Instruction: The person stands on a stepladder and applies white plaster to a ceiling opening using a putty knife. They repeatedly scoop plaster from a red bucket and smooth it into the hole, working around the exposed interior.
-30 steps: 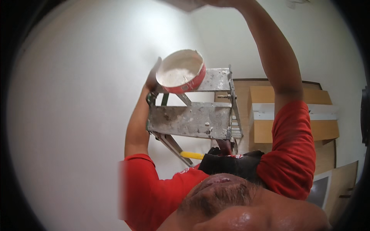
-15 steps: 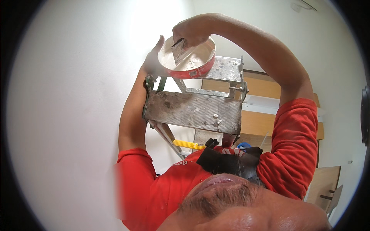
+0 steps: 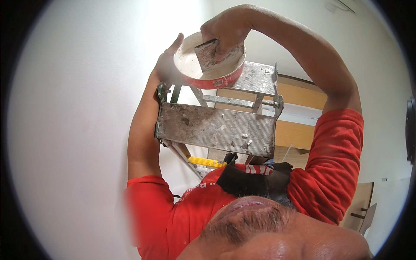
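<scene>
A red round bucket (image 3: 208, 84) with a whitish inside rests on the top of a metal stepladder (image 3: 216, 125). Pale paste (image 3: 186, 60) coats its inner wall and bottom. My left hand (image 3: 167, 63) grips the bucket's left side, thumb up along the rim and the other fingers mostly hidden behind it. Inside the bucket, my right hand (image 3: 226, 37) is closed on a putty knife (image 3: 206, 55), whose wide blade is smeared with paste and tilts down to the left. The knife's handle is hidden in my fingers.
The ladder's treads are spotted with dried splashes, and a yellow rail (image 3: 207, 162) shows lower down. A white wall (image 3: 73, 130) stands close on my left. Wooden panels (image 3: 299, 134) lie beyond the ladder on the right.
My right hand has risen slightly and moved right. The putty knife's blade has turned, so more of its broad face shows. My left hand still grips the bucket.
</scene>
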### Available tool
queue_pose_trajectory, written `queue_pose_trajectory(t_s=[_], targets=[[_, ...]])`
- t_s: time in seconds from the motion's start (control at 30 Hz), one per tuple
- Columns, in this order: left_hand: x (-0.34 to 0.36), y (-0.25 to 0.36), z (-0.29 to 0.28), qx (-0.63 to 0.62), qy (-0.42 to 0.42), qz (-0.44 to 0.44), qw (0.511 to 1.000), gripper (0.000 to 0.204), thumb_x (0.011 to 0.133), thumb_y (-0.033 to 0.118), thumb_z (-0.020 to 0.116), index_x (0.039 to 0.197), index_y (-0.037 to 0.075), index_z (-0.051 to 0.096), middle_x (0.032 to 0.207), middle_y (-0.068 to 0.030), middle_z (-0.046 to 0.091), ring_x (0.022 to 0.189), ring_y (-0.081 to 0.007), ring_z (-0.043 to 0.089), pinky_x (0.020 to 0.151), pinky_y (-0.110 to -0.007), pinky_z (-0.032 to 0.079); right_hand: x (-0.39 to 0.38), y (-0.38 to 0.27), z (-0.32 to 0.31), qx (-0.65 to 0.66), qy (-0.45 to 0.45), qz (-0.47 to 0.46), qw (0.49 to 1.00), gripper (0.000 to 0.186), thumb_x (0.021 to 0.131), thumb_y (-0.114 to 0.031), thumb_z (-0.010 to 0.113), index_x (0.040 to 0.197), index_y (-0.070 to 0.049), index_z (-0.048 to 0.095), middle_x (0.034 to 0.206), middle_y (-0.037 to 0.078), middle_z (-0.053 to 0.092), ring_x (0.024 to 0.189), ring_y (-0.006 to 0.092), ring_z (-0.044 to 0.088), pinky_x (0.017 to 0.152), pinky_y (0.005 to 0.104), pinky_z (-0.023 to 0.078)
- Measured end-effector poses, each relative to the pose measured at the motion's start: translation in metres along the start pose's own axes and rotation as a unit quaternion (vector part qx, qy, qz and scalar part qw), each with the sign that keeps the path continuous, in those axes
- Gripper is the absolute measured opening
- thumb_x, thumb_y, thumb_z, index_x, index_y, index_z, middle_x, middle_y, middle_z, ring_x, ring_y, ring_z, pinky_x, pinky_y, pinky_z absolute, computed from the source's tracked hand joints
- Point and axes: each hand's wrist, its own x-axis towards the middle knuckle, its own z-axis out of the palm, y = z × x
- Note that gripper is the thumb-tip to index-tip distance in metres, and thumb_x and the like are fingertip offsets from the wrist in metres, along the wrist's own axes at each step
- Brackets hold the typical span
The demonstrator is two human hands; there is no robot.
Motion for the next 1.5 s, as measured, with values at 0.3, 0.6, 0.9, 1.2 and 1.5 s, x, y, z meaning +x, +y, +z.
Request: queue_pose_trajectory(t_s=[0.3,0.6,0.9,1.2,1.5], targets=[[0.001,-0.002,0.004,-0.047,-0.041,0.020,0.998,0.080,0.099,0.063,0.055,0.142,-0.005,0.053,0.134,-0.0221,0.063,0.122,-0.0325,0.063,0.104,-0.047,0.051,0.017,0.037,-0.020,0.087,0.008,-0.092,0.992,0.025,0.089,-0.022,0.071,0.097,0.002,0.074,0.079,0.013,0.074,0.067,0.0228,0.064,0.064,0.0406,0.052],[-0.008,0.007,0.011,-0.017,-0.033,0.011,0.999,0.080,0.100,0.064,0.052,0.144,-0.003,0.051,0.136,-0.0227,0.061,0.125,-0.0347,0.061,0.108,-0.048,0.049,0.044,-0.050,-0.026,-0.423,-0.245,-0.017,0.872,0.056,0.075,-0.033,0.086,0.118,0.001,0.072,0.113,0.014,0.074,0.097,0.0288,0.071,0.089,0.0408,0.058],[0.009,-0.006,-0.007,-0.099,-0.101,-0.021,0.990,0.076,0.103,0.058,0.051,0.148,-0.003,0.046,0.142,-0.0242,0.056,0.131,-0.0361,0.056,0.111,-0.049,0.045,0.059,0.019,-0.032,0.082,-0.322,-0.119,0.935,0.052,0.079,-0.028,0.086,0.114,0.006,0.071,0.103,0.014,0.076,0.085,0.0242,0.074,0.079,0.0377,0.062],[0.016,-0.011,-0.026,0.154,-0.072,0.125,0.977,0.069,0.111,0.054,0.032,0.138,-0.003,0.060,0.135,-0.0155,0.065,0.123,-0.0219,0.062,0.109,-0.033,0.046,-0.071,0.033,-0.032,0.439,0.321,-0.023,0.839,0.050,0.091,-0.028,0.080,0.124,0.006,0.066,0.112,0.016,0.073,0.108,0.0185,0.070,0.096,0.0365,0.058],[-0.016,-0.001,0.009,0.015,-0.147,0.019,0.989,0.082,0.104,0.067,0.033,0.153,0.001,0.042,0.150,-0.0203,0.053,0.134,-0.0326,0.056,0.114,-0.049,0.045,-0.195,-0.042,-0.120,0.150,0.907,-0.112,0.376,0.026,0.104,-0.023,0.060,0.115,0.001,0.067,0.091,0.009,0.072,0.083,0.0115,0.065,0.077,0.0310,0.054]])
